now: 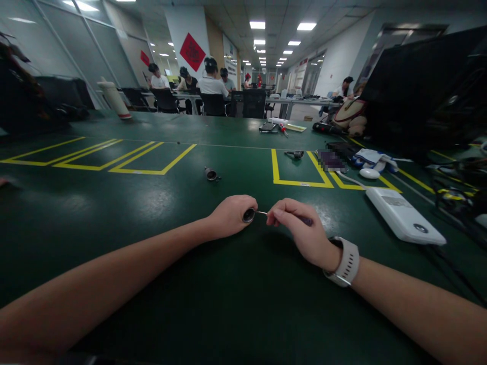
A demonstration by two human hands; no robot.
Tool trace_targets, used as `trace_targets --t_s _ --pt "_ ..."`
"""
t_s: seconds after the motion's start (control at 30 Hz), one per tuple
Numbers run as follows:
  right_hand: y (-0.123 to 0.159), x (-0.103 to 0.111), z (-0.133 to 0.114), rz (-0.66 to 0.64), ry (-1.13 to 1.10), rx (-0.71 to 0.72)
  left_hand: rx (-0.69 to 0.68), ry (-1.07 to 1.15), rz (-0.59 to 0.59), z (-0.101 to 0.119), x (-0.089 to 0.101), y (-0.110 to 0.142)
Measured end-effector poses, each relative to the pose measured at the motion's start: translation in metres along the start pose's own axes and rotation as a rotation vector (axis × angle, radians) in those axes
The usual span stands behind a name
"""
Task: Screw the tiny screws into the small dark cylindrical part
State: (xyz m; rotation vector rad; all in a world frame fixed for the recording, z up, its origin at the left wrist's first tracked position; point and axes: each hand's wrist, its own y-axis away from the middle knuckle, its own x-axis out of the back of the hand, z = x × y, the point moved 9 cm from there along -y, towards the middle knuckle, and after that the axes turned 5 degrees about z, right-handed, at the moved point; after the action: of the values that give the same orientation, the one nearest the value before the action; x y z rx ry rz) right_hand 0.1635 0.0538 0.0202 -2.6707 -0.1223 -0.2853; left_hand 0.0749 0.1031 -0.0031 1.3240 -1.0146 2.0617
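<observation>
In the middle of the view, my left hand (233, 215) is closed around a round, dark metal connector (248, 216) whose open end faces me. My right hand (299, 228) pinches a small screwdriver (307, 221) by its dark handle. The thin shaft points left and its tip reaches the side of the connector; whether it sits in a screw is too small to tell. Beyond my left hand lies a similar metal connector part (211, 174) on the green table (182, 294). Another dark connector piece (294, 154) rests inside a yellow-taped box.
Right of my right hand lies a white power bank (405, 215) with a cable. Behind it are a white mouse-shaped object (369, 173) and a blue-white cloth (375, 158). A pale bottle (114, 99) stands far left. Several people sit at tables in the background.
</observation>
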Motion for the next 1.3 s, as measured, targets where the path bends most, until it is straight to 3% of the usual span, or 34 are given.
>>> trace_targets --t_s 0.1,0.17,0.27,0.43,0.53,0.63,0.77,0.83,0.9,1.1,1.3 --pt "0.009 -0.015 -0.026 -0.105 0.359 0.248 0.009 -0.05 -0.002 -0.001 -0.002 0.0" --pt "0.012 -0.022 -0.031 -0.153 0.454 0.304 0.001 -0.075 -0.006 0.0 -0.003 0.0" --pt "0.006 -0.016 -0.019 -0.117 0.313 0.177 -0.031 -0.094 -0.011 0.004 -0.004 0.0" --pt "-0.004 -0.001 0.031 0.02 -0.28 -0.251 -0.029 -0.068 -0.006 0.002 -0.002 -0.001" --pt "-0.003 -0.002 0.049 0.057 -0.47 -0.397 0.0 -0.037 0.006 -0.003 -0.002 -0.002" --pt "-0.003 -0.001 0.042 0.055 -0.422 -0.341 0.028 -0.01 0.008 -0.006 -0.003 -0.002" --pt "0.001 -0.001 0.007 0.014 -0.001 -0.049 0.018 -0.027 0.017 -0.003 -0.003 -0.002" --pt "0.003 -0.003 -0.001 -0.008 0.118 0.016 -0.004 -0.054 0.018 0.0 -0.003 -0.002" --pt "0.001 -0.003 0.004 -0.013 0.067 -0.021 -0.017 -0.066 0.016 0.001 -0.003 -0.002" --pt "-0.01 0.003 0.046 0.047 -0.43 -0.34 0.013 -0.026 -0.008 -0.004 -0.002 -0.006" --pt "-0.016 0.011 0.057 0.12 -0.502 -0.397 -0.037 -0.055 -0.042 -0.006 -0.005 -0.023"
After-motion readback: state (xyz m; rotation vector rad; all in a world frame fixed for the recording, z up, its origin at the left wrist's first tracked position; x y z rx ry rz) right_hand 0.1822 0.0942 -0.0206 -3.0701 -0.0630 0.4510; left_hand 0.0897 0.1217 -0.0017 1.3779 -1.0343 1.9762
